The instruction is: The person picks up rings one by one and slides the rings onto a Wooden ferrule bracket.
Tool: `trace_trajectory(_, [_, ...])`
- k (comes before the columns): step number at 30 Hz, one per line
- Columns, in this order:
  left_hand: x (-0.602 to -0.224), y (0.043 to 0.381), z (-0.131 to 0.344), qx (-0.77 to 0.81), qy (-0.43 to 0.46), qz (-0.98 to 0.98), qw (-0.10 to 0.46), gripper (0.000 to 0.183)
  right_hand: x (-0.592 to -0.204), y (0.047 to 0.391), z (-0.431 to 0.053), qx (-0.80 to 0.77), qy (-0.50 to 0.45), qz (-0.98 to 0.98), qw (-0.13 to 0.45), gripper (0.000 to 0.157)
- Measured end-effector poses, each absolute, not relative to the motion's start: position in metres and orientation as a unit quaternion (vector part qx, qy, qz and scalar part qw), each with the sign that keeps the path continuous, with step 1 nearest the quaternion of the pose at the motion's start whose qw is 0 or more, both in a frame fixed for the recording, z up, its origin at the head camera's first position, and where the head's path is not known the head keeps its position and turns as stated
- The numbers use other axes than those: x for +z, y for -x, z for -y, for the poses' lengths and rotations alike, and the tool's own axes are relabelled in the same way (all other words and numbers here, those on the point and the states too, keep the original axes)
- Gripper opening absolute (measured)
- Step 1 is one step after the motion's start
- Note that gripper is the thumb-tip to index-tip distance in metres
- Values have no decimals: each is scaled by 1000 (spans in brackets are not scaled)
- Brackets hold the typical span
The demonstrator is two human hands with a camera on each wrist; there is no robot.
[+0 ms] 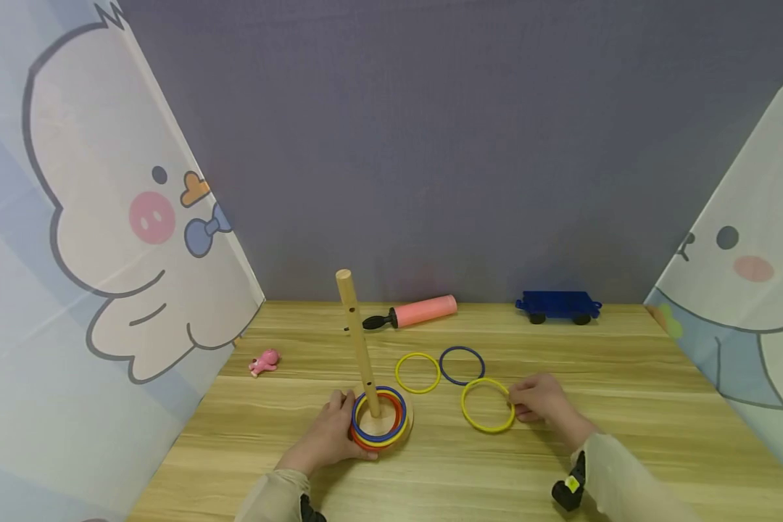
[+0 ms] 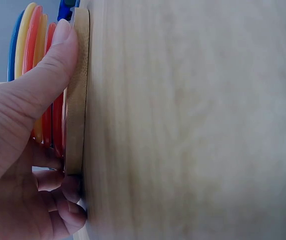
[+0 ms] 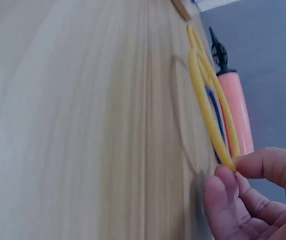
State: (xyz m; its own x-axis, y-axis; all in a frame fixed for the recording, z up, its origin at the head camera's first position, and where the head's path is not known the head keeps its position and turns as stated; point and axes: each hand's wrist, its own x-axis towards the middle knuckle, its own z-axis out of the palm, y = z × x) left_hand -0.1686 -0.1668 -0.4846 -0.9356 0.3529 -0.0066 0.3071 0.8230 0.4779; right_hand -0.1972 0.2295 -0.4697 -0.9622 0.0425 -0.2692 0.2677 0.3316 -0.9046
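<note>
The held yellow ring (image 1: pixel 492 431) is raised just off the tabletop (image 1: pixel 444 471), tilted, right of the wooden stand (image 1: pixel 359 341). From the left, a small pink toy (image 1: pixel 264 362) lies on the tabletop. Next, the left hand (image 1: pixel 329 435) has its grip round the edge of the stand's round base, thumb on the near side. Around the upright pole sit stacked blue, yellow and red rings (image 1: pixel 380 440), blue uppermost. Behind it lies a pink pump (image 1: pixel 425 311), black nozzle to the left. A second yellow ring (image 1: pixel 419 392) lies flat just beside a blue ring (image 1: pixel 462 348). The right hand (image 1: pixel 541 400) pinches the held ring's right edge, its grip narrow, between thumb and fingers. Farther back at right stands a blue toy wagon (image 1: pixel 559 304).
</note>
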Motion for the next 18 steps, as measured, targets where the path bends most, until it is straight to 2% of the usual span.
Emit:
trace_trajectory(13, [-484,168,166,247,-168,-953,49,122,-449,184,-199,-629,-28,-762,149,31])
trace_trajectory(18, [-483,168,166,248,-169,-953,51,122,-439,184,-189,-634,-23,-758,150,30])
